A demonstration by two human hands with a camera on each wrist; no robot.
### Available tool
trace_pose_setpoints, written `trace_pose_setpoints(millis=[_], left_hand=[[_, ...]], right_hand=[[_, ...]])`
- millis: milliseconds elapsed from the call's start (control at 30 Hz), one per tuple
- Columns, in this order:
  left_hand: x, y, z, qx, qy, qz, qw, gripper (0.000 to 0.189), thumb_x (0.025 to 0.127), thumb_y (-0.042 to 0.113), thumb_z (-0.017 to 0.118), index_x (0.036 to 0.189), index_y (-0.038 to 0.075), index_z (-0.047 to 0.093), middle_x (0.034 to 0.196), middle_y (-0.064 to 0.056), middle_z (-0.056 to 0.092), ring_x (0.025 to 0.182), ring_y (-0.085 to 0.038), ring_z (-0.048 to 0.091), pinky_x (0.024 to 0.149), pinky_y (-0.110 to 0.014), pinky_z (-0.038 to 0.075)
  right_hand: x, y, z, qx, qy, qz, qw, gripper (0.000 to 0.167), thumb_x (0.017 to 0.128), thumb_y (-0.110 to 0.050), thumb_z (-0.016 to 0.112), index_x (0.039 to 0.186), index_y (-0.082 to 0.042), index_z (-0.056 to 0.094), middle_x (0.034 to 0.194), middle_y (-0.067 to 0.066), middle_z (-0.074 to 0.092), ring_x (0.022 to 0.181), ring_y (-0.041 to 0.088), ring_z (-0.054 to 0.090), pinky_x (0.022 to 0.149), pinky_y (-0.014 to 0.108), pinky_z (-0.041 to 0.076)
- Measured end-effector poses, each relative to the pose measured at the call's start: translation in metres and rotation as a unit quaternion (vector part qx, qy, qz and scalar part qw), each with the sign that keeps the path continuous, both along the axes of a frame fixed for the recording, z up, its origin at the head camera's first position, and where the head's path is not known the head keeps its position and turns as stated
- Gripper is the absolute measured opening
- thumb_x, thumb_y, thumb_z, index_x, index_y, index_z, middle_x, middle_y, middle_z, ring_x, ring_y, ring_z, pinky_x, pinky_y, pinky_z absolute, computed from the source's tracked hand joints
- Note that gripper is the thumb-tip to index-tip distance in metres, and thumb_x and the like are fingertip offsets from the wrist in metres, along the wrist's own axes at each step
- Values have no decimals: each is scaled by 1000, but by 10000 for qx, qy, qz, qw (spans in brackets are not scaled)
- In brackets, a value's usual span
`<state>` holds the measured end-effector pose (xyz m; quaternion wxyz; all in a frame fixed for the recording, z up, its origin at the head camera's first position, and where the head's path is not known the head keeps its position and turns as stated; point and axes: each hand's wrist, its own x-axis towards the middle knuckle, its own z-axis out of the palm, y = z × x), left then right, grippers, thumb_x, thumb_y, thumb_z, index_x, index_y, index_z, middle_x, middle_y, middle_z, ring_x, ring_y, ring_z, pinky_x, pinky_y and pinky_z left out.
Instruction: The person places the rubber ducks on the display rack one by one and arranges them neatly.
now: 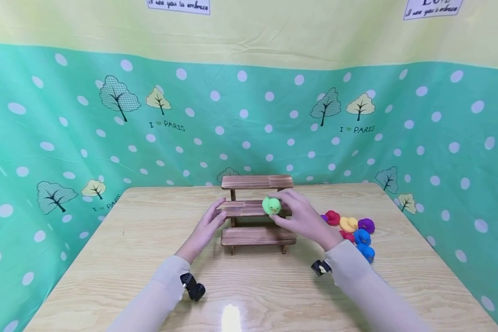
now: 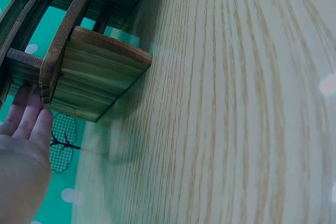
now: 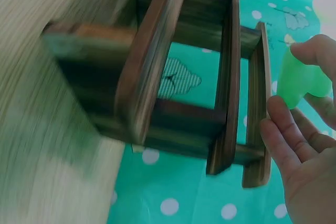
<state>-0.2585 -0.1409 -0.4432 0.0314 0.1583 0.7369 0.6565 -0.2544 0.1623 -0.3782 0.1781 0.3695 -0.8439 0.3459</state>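
Note:
A green rubber duck [image 1: 270, 205] is pinched between the thumb and fingers of my right hand [image 1: 305, 220], in front of the middle tier of a wooden three-tier stand [image 1: 257, 236]. In the right wrist view the green duck [image 3: 296, 80] shows between thumb and fingertips, beside the upper tiers. My left hand [image 1: 203, 233] is at the stand's left end, with thumb and fingers apart. The left wrist view has that hand's [image 2: 23, 156] extended fingers at the side of the stand [image 2: 97, 74]; whether they touch it I cannot tell.
Several rubber ducks lie grouped on the table right of the stand, among them a yellow duck [image 1: 349, 224], a purple duck [image 1: 366, 225] and a blue duck [image 1: 362, 237]. A polka-dot cloth [image 1: 240, 124] hangs behind the wooden table [image 1: 149, 230] and along its sides.

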Motion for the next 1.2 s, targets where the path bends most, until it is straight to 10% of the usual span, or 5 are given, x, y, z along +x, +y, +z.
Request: trace_pose_setpoints(millis=[600,1200], left_hand=[[0,-1,1,-18,-3,62,10000,55,108,26,47,158,12,28,141,-26,45,132,-39,46,116,-46,34],[-1,0,1,-7,-48,-53,10000,56,109,27,46,158,11,26,150,-24,38,137,-37,42,117,-45,34]], right_hand=[[-24,-57,8,-840,-235,49,9962,52,85,-13,82,133,-9,64,122,3,61,98,14,61,87,33,58],[-49,-90,28,-569,-419,-259,9972,50,87,-16,80,133,-9,64,126,6,65,121,21,58,102,34,50]])
